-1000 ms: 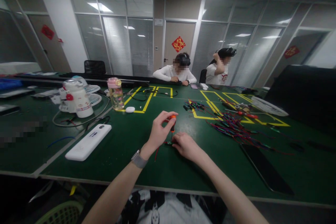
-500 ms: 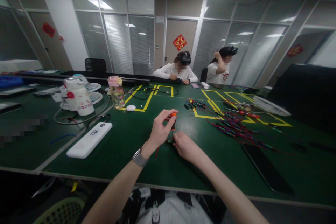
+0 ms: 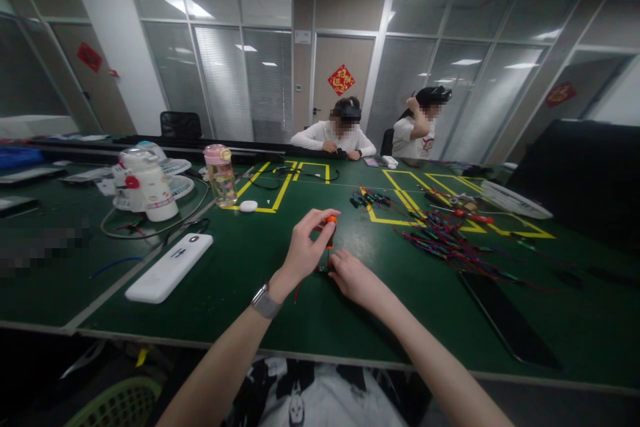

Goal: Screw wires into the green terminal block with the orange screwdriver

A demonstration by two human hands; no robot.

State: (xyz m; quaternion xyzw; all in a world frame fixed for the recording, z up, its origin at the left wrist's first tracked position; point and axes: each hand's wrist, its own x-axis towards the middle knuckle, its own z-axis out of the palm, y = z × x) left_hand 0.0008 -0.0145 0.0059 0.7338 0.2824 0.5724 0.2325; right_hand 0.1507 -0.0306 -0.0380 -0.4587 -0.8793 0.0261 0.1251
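Note:
My left hand pinches the orange and black handle of an upright screwdriver between thumb and fingers. The thin shaft points down to a small green piece with metal bits on the table. Beside the shaft, my right hand has its fingers closed and bent at the right end of that green piece, seemingly steadying it. Its fingertips partly hide the piece and the screwdriver's tip. From the piece, a short red wire runs toward me below my left wrist.
Bundled red and blue wires with green ends lie right, near a black phone-like slab. At left are a white power bank-like block, a pink-lidded bottle and a white jug. Two people sit across the green table.
The view has shifted very slightly. Both hands, the screwdriver and the green piece keep nearly the same positions.

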